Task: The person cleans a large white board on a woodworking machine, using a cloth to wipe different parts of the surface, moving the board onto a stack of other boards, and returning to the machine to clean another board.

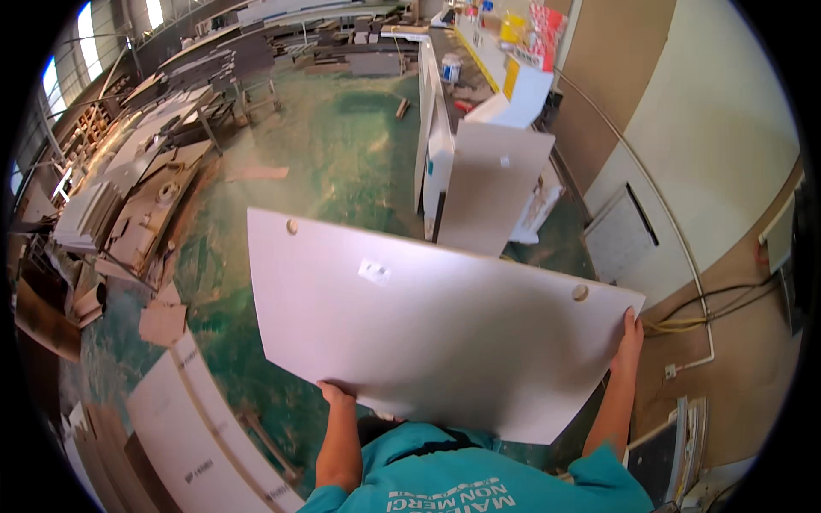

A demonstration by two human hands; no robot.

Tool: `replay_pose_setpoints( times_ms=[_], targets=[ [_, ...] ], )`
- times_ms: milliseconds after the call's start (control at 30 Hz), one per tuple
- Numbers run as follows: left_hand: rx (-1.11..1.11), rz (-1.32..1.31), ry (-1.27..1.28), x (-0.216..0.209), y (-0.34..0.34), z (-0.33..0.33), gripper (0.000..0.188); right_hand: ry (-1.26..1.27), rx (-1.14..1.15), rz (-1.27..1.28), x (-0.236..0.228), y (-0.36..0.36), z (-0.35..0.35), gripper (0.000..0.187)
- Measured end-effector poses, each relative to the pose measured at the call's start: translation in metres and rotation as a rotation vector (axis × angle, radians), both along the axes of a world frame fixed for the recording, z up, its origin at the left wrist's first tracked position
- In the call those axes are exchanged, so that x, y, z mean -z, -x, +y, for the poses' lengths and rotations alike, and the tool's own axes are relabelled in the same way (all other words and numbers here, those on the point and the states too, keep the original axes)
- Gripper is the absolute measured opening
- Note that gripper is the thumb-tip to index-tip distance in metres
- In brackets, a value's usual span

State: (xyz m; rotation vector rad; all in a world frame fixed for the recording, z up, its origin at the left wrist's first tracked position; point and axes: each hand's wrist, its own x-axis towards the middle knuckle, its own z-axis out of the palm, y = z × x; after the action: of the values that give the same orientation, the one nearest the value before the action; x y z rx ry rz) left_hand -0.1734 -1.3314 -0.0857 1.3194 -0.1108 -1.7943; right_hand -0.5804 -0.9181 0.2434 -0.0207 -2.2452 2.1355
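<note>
A large white panel (419,325) is held up in front of me, tilted, with its right end higher on my arm's side. Two round holes sit near its far edge, and a small label (375,271) is stuck between them. My left hand (337,393) grips the near edge, its fingers hidden beneath the board. On the right side, my right hand (629,342) is closed round the panel's end near the far corner, thumb on the upper face.
Ahead, a white board (496,188) leans by a cluttered bench (479,60). Stacked boards (111,201) lie on racks at the left. White panels (197,436) rest at lower left. Cables (684,325) and a pipe (676,231) run along the right wall. Scraps (162,323) lie on the green floor.
</note>
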Motion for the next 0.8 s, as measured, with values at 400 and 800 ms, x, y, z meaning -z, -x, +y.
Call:
replay_pose_setpoints(
  times_ms=[400,800],
  targets=[
    [0.178,0.249,-0.155,0.046,0.184,-0.245,0.079,0.037,-1.151,-0.071,-0.012,0.052,-0.329,0.054],
    [0.122,0.480,-0.222,0.029,0.397,-0.548,0.051,-0.058,-1.686,0.082,-0.045,0.161,-0.776,0.082]
  ],
)
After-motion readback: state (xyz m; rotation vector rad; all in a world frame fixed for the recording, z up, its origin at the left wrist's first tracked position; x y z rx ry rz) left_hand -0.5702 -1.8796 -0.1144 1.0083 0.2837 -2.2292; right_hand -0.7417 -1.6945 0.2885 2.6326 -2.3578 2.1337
